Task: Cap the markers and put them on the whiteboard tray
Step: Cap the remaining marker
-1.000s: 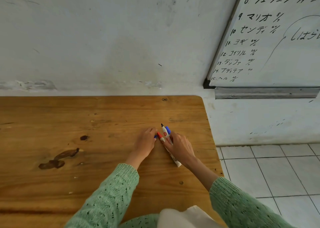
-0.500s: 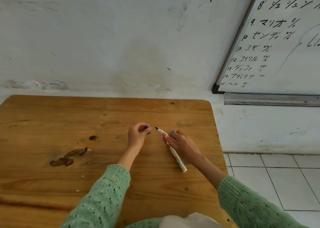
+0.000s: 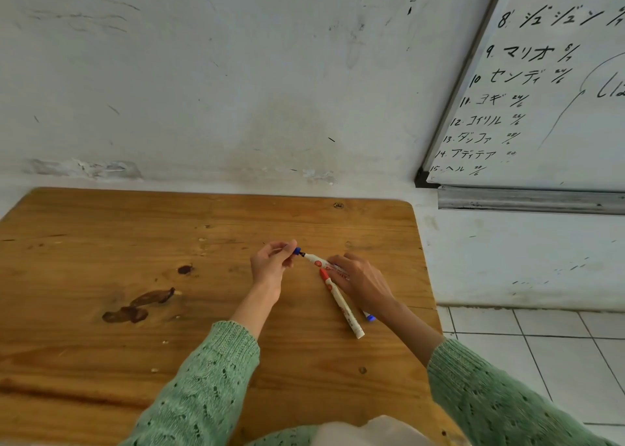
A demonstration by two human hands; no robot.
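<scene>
My left hand (image 3: 270, 266) pinches a small blue cap (image 3: 297, 251) just above the wooden table (image 3: 135, 242). The cap touches the dark tip of a white marker (image 3: 317, 261), which my right hand (image 3: 362, 281) grips by its barrel. A second white marker with a red cap (image 3: 340, 302) lies on the table beside my right hand, pointing toward me. A blue marker end (image 3: 370, 317) sticks out under my right wrist; the rest of it is hidden. The metal whiteboard tray (image 3: 527, 202) is on the wall at the far right, with nothing visible in it.
The whiteboard (image 3: 548, 100) with black writing hangs above the tray. The table's right edge (image 3: 427, 276) stands between my hands and the tray, with white floor tiles (image 3: 541, 351) below. Dark stains (image 3: 135, 307) mark the table's left part.
My left hand has brought the blue cap up to the marker's tip. My right hand has lifted that marker, and the red-capped one now lies alone on the table.
</scene>
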